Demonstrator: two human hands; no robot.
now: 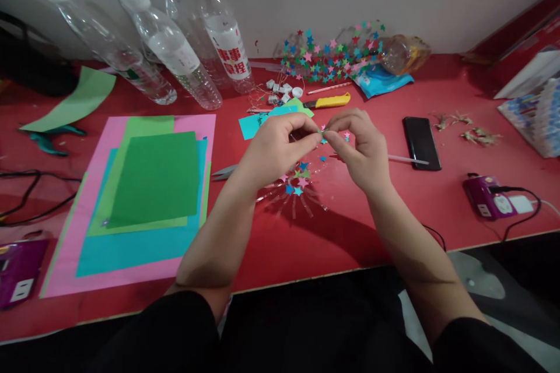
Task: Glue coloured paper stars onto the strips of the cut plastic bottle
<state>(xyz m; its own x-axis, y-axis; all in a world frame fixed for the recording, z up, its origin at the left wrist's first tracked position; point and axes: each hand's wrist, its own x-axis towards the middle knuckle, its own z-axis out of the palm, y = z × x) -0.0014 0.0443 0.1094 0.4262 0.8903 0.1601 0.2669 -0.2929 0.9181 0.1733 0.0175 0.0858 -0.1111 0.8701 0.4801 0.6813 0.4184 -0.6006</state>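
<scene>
My left hand (286, 143) and my right hand (361, 148) meet at the fingertips above the red table, each in a pinch. Between them is a tiny green piece (322, 132), mostly covered by the fingers; its shape is too small to tell. Beneath and a little left of the hands, clear plastic strips (294, 210) fan out on the table, with small coloured paper stars (298, 190) among them. Grey scissor blades (225, 172) show left of my left forearm. Behind the hands lie blue paper (249, 126) and a yellow cutter (332, 101).
Clear bottles (175, 58) stand at the back left. Stacked coloured sheets (153, 180) lie left. A bunch of star-tipped strands (328, 55) is at the back, beside a plastic bottle (405, 53). A phone (420, 140) and a purple power box (487, 198) are right.
</scene>
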